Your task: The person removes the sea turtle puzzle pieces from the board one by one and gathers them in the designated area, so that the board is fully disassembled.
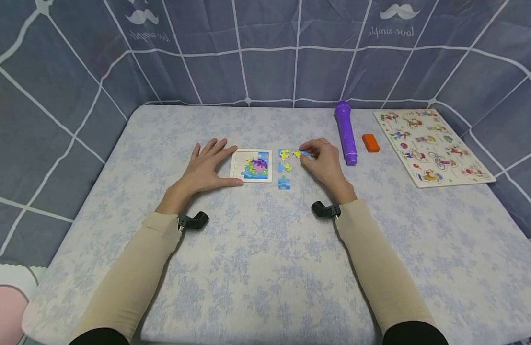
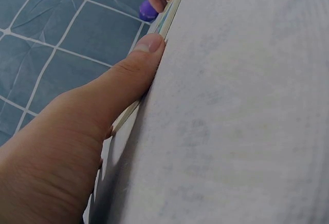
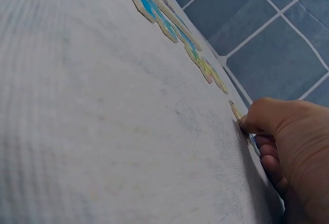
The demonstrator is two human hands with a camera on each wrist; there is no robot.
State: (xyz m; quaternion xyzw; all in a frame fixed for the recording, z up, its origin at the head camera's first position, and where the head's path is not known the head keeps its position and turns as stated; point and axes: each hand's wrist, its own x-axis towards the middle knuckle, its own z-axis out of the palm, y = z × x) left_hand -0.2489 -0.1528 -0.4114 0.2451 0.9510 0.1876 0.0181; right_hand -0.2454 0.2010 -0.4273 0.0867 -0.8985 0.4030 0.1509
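The left hand (image 1: 207,167) — fingers spread — touched the puzzle frame (image 1: 233,166); the right hand (image 1: 325,162) pinched what seemed a jigsaw piece (image 1: 297,154).

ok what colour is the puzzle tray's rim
The puzzle tray's rim is pale cream, clearest in the head view.

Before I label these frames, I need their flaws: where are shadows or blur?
Head view: even light, soft shadows beside the sleeves; left wrist: dimmer, tablecloth blurred, shadow beside the left hand; right wrist: also dim, shadow beside the right hand.
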